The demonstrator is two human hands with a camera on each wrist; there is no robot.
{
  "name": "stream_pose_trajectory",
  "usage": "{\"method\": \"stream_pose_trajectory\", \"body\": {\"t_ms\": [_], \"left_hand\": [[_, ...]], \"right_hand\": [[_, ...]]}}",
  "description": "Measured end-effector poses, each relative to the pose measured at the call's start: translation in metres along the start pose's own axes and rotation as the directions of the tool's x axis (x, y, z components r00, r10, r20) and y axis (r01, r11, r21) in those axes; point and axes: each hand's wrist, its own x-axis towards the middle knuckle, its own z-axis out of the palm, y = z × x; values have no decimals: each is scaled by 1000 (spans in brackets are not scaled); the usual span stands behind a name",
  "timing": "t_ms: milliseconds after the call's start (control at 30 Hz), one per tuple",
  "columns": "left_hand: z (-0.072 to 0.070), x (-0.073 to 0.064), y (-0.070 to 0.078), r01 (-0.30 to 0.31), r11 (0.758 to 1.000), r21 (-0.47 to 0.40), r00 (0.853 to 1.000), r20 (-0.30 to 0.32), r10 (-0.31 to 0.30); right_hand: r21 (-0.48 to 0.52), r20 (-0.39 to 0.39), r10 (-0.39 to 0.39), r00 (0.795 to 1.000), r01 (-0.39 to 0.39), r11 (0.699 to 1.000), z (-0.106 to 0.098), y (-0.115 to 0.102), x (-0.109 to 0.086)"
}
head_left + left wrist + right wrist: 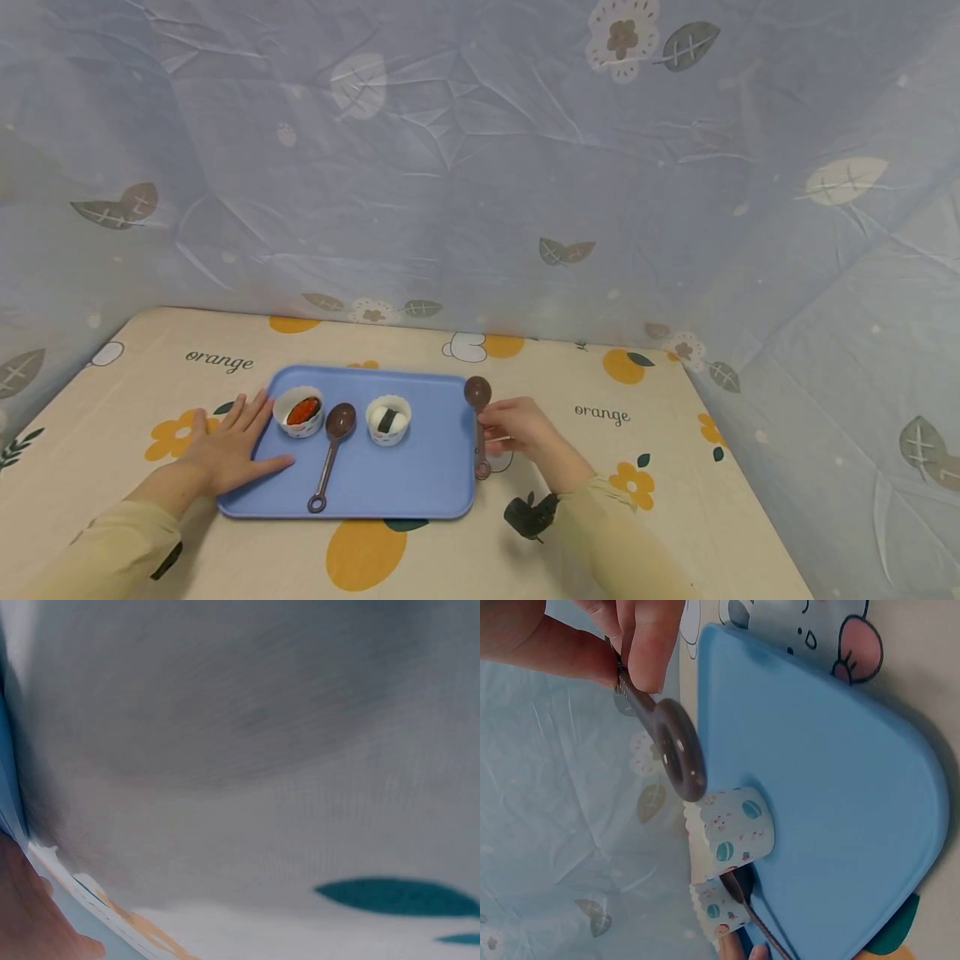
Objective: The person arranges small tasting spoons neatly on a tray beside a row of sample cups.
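Note:
My right hand pinches the handle of a brown spoon over the tray's right edge; in the right wrist view the spoon's ringed handle end hangs below the fingers. My left hand lies with spread fingers at the left edge of the blue tray. On the tray, a second brown spoon lies between two patterned paper cups. The left cup holds a sushi piece with orange-red topping. In the other cup sits a white piece with a dark band.
A cream tablecloth with oranges and flowers lies under the tray. Pale blue printed fabric rises behind the table and along its sides. Dark wrist cameras sit under both forearms, the right one close to the cloth.

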Motion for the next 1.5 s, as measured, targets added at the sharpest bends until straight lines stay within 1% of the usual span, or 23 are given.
{"method": "stream_pose_trajectory", "body": {"t_ms": [367, 667, 833, 1067, 1267, 1500], "left_hand": [[2, 1, 0, 9, 1000, -10, 1000, 13, -9], [-1, 0, 0, 5, 1000, -1, 1000, 6, -5], [0, 0, 0, 8, 1000, -11, 1000, 9, -7], [0, 1, 0, 3, 1000, -18, 1000, 13, -2], [0, 0, -1, -2, 1000, -12, 1000, 9, 2], [0, 0, -1, 0, 1000, -27, 1000, 18, 1]], "right_hand": [[53, 45, 2, 999, -4, 999, 15, -4, -1], [67, 44, 21, 999, -24, 997, 26, 0, 5], [60, 39, 19, 999, -21, 998, 31, 3, 7], [41, 53, 8, 999, -10, 999, 41, 4, 7], [84, 71, -17, 997, 11, 996, 50, 9, 10], [72, 47, 13, 999, -17, 997, 58, 14, 10]]}}
